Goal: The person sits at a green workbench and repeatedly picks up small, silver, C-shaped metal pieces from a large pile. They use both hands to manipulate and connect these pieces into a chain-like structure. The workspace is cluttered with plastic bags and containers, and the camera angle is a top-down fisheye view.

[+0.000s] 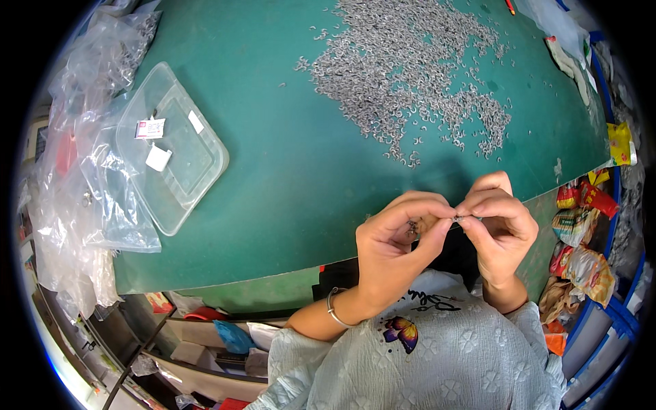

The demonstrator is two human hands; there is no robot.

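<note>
Close to the table's near edge, my left hand (391, 239) and my right hand (504, 229) meet fingertip to fingertip. Both are closed in a pinch on a tiny grey metal piece (457, 219), too small to make out fully. A few more small metal pieces (413, 227) lie in the curl of my left fingers. Beyond my hands, a broad heap of small grey C-shaped metal clips (410, 68) is spread over the green table (273, 171), with loose ones scattered round its edges.
A clear plastic lid or tray (217, 160) with small packets lies at the left, beside clear plastic bags (113, 198). A pale glove-like cloth (568, 67) rests at the far right. Colourful packages (588, 270) hang right of the table; drawers (205, 372) stand below left.
</note>
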